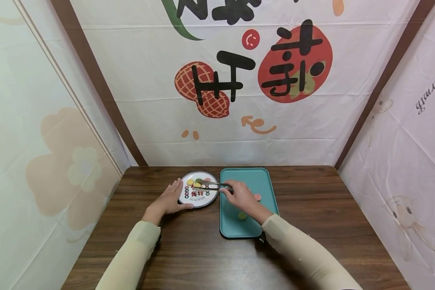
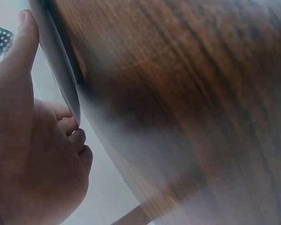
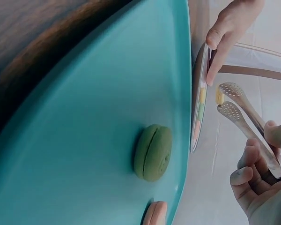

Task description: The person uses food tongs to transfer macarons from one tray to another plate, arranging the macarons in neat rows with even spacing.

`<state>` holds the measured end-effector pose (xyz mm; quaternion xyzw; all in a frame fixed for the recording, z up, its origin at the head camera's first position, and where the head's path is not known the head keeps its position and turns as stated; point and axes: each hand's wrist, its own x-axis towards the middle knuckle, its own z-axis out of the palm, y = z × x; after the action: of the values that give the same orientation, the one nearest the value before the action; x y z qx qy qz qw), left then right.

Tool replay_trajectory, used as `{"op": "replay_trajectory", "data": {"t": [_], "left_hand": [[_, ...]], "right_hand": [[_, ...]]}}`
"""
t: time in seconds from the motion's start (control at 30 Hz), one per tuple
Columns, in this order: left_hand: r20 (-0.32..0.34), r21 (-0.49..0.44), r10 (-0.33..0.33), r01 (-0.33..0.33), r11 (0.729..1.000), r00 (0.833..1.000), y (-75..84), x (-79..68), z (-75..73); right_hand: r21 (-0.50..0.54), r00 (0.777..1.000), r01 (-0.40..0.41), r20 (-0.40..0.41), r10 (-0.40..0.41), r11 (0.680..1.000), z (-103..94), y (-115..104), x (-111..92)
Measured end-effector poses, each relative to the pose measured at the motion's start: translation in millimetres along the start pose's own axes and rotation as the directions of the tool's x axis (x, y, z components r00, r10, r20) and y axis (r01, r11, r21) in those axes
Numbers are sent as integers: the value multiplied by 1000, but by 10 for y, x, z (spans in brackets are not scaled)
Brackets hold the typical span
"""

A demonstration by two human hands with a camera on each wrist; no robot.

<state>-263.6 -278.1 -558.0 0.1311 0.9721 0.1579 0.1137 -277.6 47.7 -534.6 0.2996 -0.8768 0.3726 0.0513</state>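
Note:
My right hand point(image 1: 241, 197) grips metal tongs point(image 3: 231, 111) with perforated round ends. Between those ends is a yellow macaron point(image 3: 219, 96), above the round white printed plate point(image 1: 212, 196) in the head view. On the plate lie a yellow macaron point(image 1: 190, 182) and, partly covered by the tongs, green and pink ones. My left hand point(image 1: 171, 199) holds the plate by its left rim, thumb along the near edge, as the left wrist view also shows. A green macaron point(image 3: 153, 152) and a pink macaron point(image 3: 154, 214) rest on the teal tray point(image 3: 84, 136).
The tray stands just right of the plate on a dark wooden table point(image 1: 311, 201). My right forearm crosses over the tray and hides part of it. A printed cloth wall point(image 1: 159, 149) rises behind the table, with more cloth on both sides.

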Motion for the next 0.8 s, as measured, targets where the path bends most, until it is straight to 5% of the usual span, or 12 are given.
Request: {"op": "replay_trajectory", "data": {"t": [0.8], "left_hand": [[9, 9, 1, -1, 1000, 1000, -36, 8, 35]], "right_hand": [[-2, 999, -27, 40, 27, 1000, 265, -56, 129]]}}
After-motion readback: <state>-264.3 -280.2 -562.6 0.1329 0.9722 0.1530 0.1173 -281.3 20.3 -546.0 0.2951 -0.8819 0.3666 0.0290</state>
